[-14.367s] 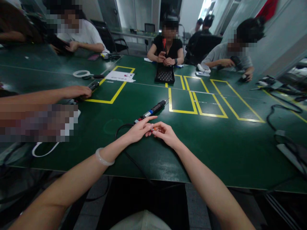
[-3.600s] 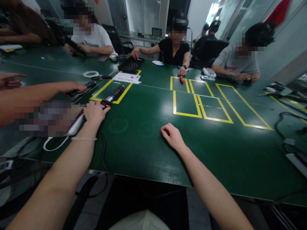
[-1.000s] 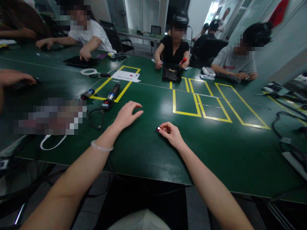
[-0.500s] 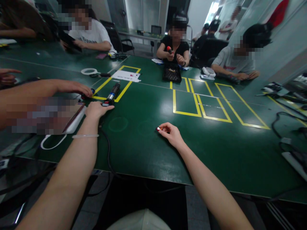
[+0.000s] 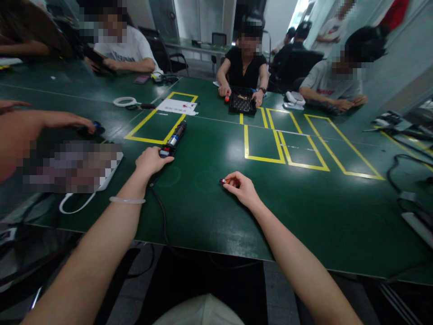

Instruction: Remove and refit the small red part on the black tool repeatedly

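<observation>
My left hand (image 5: 149, 161) is closed round the rear of a corded tool with a black and silver barrel (image 5: 174, 139) and a blue band. The barrel points away to the upper right, over the green table, and a black cable (image 5: 164, 221) runs below my hand towards the near edge. My right hand (image 5: 241, 187) pinches a small red and orange piece (image 5: 224, 181) with a pale spot, low over the table's middle; my fingers hide most of it. The two hands are well apart.
Yellow tape rectangles (image 5: 264, 160) mark the green table (image 5: 203, 216). A white paper (image 5: 176, 107) and a white ring-shaped item (image 5: 124, 102) lie beyond my left hand. Opposite, a person's hands are at a black tray (image 5: 242, 108). A co-worker's hand (image 5: 79, 123) is at the left.
My left hand has moved right with the corded tool. The co-worker's hand at the left has drawn away leftward. The person opposite has lowered a red-tipped item beside the tray.
</observation>
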{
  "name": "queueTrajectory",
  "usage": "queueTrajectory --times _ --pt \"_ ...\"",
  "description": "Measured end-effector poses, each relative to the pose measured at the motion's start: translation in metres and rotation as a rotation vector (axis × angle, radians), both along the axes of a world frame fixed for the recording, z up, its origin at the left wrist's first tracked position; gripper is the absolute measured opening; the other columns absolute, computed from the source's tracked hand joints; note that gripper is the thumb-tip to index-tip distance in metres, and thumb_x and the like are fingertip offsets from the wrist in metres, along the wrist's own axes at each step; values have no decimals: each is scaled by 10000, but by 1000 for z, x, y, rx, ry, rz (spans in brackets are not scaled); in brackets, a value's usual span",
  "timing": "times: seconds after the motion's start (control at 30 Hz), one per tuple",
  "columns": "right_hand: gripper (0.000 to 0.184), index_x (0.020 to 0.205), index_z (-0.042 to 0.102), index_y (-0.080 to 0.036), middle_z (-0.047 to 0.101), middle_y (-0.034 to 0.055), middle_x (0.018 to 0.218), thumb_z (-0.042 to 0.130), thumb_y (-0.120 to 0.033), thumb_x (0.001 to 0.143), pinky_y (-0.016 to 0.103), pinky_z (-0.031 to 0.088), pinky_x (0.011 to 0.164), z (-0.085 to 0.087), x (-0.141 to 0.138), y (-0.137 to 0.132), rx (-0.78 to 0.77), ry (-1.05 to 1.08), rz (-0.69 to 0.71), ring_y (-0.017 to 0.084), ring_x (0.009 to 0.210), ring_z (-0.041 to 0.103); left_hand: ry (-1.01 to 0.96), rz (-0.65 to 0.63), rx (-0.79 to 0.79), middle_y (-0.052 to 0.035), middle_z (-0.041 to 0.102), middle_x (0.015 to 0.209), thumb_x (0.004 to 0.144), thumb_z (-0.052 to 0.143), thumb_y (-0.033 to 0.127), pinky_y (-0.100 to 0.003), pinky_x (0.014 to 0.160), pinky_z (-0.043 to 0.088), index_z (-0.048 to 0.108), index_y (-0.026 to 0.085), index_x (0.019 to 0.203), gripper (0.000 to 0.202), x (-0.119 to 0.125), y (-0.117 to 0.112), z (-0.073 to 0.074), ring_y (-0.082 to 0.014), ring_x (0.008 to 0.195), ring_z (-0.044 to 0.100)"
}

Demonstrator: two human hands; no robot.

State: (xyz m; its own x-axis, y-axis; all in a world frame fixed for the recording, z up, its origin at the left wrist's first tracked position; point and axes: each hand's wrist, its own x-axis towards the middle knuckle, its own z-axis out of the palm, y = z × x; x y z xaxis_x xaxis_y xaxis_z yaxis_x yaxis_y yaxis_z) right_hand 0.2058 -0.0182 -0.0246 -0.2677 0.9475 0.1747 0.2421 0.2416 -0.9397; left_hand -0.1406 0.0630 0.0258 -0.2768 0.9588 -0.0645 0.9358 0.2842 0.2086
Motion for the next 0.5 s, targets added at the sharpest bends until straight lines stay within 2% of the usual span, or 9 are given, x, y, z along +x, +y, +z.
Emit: queueTrajectory --times 0.3,0.5 --pt "234 945 640 -201 571 -21 717 720 -362 795 260 416 582 2 0 0 50 -49 -16 115 593 486 -29 -339 48 -149 617 1278 811 632 622 -389 819 491 576 189 1329 677 73 -24 -6 -344 1099 623" --pt "177 922 630 -202 594 6 825 710 -317 814 277 443 649 5 2 0 162 -99 -62 125 654 520 -85 -548 51 -117 619 1255 817 659 565 -362 832 481 556 186 1316 634 113 -45 -8 -321 1118 620"
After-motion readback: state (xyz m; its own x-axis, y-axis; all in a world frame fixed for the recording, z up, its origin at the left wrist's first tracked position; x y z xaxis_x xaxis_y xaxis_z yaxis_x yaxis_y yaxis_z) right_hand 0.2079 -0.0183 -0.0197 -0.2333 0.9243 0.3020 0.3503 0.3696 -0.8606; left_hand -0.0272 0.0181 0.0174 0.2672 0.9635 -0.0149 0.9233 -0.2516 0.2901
